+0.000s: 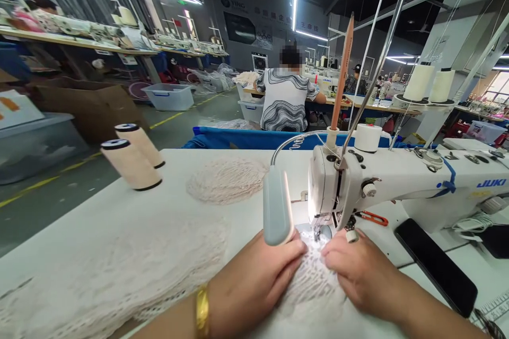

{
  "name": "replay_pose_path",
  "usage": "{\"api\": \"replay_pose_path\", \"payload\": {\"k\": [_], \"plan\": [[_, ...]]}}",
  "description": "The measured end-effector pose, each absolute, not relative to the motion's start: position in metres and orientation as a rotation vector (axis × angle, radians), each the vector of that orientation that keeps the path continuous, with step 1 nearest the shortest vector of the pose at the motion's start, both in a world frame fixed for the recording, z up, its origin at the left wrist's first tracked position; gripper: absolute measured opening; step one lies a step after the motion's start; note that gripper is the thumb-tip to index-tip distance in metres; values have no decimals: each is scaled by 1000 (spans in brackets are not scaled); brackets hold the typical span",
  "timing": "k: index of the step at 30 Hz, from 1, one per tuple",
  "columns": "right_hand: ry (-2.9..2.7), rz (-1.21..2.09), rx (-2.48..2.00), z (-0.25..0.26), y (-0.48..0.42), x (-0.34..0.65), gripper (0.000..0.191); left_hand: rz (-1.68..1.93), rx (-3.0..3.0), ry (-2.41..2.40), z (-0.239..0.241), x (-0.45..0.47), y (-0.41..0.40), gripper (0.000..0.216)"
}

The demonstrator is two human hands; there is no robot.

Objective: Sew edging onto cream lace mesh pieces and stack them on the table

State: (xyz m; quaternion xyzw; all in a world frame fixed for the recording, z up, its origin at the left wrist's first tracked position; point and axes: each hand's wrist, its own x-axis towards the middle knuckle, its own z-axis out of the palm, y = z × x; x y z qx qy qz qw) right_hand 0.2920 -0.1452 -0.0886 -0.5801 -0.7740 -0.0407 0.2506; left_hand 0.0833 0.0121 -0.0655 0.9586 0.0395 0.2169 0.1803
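A piece of white lace lies under the presser foot of a white sewing machine. Its left edge is gripped by my left hand, thumb and fingers closed close to the needle. My right hand holds the lace from the other side, its fingers pinched together just right of the foot. Both hands' undersides and part of the lace beneath them are hidden. A grey lamp head shines on the needle area and covers some of my left fingertips.
Stacked lace pieces and a larger lace pile lie to the left, near two thread cones. Orange-handled snips and a black phone rest at right. A person sits ahead.
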Motion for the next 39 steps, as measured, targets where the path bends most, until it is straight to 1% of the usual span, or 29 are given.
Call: {"api": "replay_pose_path", "payload": {"k": [2, 4, 6, 9, 12, 20, 27, 32, 36, 39], "plan": [[-2049, -207, -1688, -88, -146, 299, 25, 546, 2721, 79, -70, 84, 10, 28], [-2009, -244, -1705, -87, -147, 302, 25, 533, 2733, 49, -72, 85, 7, 30], [-2058, -184, -1641, -84, -149, 299, 23, 573, 2729, 15, -74, 85, 5, 32], [-2190, -30, -1552, -81, -151, 289, 26, 611, 2694, -68, -75, 85, 4, 32], [-2221, 26, -1599, -79, -152, 283, 25, 582, 2682, -72, -76, 84, 1, 30], [-2217, -11, -1661, -81, -154, 289, 28, 624, 2762, 2, -76, 84, -9, 32], [-2172, -35, -1663, -87, -150, 290, 36, 668, 2749, 32, -81, 90, 2, 35], [-2130, -90, -1663, -92, -147, 293, 39, 702, 2755, 63, -83, 92, 8, 32], [-2145, -114, -1619, -92, -149, 293, 37, 681, 2781, -8, -78, 87, 0, 29], [-2190, -61, -1559, -89, -153, 291, 33, 652, 2780, -102, -75, 83, -9, 31]]}}
